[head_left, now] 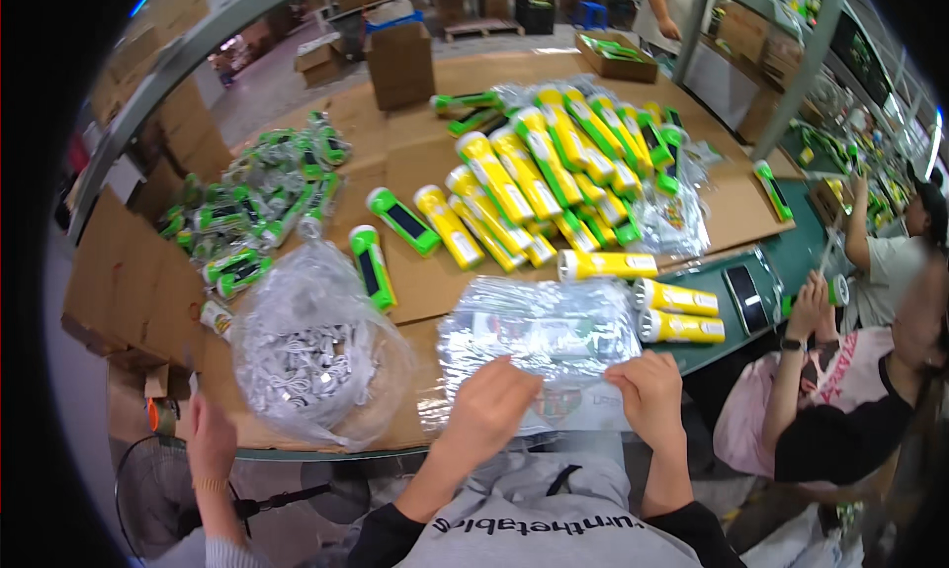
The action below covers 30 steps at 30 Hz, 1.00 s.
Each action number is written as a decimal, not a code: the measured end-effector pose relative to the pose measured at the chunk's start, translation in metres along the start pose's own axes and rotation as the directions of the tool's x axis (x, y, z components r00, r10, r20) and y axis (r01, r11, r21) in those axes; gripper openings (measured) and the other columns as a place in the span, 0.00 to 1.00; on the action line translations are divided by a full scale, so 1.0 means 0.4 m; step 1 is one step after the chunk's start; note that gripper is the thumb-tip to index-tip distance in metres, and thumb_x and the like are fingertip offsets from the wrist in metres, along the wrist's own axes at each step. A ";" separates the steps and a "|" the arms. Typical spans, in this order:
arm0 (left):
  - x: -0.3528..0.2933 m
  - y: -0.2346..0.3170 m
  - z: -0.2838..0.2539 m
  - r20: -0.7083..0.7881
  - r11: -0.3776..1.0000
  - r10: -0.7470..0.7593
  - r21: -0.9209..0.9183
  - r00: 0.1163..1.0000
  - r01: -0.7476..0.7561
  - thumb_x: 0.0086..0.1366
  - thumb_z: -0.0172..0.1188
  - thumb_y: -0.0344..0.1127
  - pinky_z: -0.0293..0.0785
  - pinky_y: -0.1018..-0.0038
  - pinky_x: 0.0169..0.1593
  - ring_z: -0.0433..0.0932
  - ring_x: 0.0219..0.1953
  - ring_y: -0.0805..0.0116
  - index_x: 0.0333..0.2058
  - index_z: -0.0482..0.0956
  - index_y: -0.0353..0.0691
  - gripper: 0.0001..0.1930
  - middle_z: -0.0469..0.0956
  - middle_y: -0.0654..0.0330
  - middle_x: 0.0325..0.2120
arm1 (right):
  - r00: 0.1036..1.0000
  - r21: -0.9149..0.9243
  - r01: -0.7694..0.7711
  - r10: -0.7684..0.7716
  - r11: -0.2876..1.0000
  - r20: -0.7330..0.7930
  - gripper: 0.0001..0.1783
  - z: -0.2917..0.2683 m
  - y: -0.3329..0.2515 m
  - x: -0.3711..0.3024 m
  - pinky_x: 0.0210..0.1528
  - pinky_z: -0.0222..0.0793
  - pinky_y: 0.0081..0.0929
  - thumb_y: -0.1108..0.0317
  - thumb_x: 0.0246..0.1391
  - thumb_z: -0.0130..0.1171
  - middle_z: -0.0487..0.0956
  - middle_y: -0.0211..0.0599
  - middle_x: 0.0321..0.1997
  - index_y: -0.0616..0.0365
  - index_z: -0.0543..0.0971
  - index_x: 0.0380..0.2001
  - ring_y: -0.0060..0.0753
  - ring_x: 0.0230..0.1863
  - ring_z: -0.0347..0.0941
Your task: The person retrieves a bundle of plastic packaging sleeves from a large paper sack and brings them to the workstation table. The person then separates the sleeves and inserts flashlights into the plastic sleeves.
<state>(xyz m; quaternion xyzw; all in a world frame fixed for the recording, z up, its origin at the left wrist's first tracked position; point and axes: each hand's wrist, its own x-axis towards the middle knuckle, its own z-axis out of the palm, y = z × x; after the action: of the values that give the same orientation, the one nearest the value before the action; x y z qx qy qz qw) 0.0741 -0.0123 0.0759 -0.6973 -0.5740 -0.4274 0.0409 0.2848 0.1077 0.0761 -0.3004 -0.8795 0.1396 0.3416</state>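
A stack of clear plastic bags (pixel 539 321) lies at the table's front edge before me. My left hand (pixel 494 398) is closed, its fingertips pinching the near side of a clear bag. Opposite it, my right hand (pixel 649 395) pinches the same bag's right side, and the bag hangs partly over the table edge. Just beyond are yellow flashlights (pixel 608 264) with white heads, one lying across the far side of the bags. Two more yellow flashlights (pixel 682 328) lie right of the stack. Beyond, yellow and green flashlights (pixel 534 173) form a big pile.
A large clear bag of white cables (pixel 311 365) stands left of me. Farther left lies a heap of bagged green flashlights (pixel 262 197). A phone (pixel 745 298) rests at the right. Another person's hand (pixel 211 435) is at the left edge; co-workers sit right. Cardboard boxes (pixel 399 64) stand behind.
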 end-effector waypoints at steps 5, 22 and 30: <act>-0.007 0.007 0.021 -0.069 0.997 -0.071 -0.026 0.995 0.069 0.53 0.66 0.20 0.79 0.66 0.40 0.79 0.28 0.58 0.34 0.80 0.34 0.09 0.78 0.56 0.27 | 0.996 -0.011 -0.085 0.085 0.996 0.010 0.03 -0.015 0.041 -0.005 0.40 0.62 0.33 0.75 0.43 0.65 0.80 0.32 0.25 0.55 0.82 0.25 0.39 0.31 0.72; -0.064 0.046 0.122 -0.287 0.917 -0.379 -0.245 0.880 0.315 0.56 0.62 0.17 0.72 0.71 0.25 0.76 0.22 0.62 0.39 0.78 0.32 0.12 0.74 0.53 0.26 | 0.850 -0.091 0.298 -0.308 0.950 -0.428 0.14 0.232 -0.076 -0.068 0.51 0.66 0.38 0.71 0.37 0.70 0.77 0.28 0.38 0.52 0.83 0.33 0.34 0.40 0.72; -0.086 -0.025 0.038 -0.358 0.971 -0.194 0.064 0.913 0.232 0.50 0.62 0.14 0.67 0.70 0.22 0.75 0.21 0.64 0.35 0.81 0.36 0.14 0.74 0.55 0.24 | 0.990 0.094 0.123 -0.129 0.988 0.061 0.07 0.201 -0.021 -0.047 0.58 0.51 0.51 0.65 0.45 0.67 0.79 0.25 0.30 0.49 0.79 0.28 0.35 0.46 0.71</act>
<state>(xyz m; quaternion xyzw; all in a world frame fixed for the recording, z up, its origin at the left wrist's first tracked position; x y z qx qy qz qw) 0.0748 -0.0270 0.0398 -0.5404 -0.6519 -0.5154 0.1319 0.2372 0.0862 0.0114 -0.2238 -0.9005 0.1670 0.3333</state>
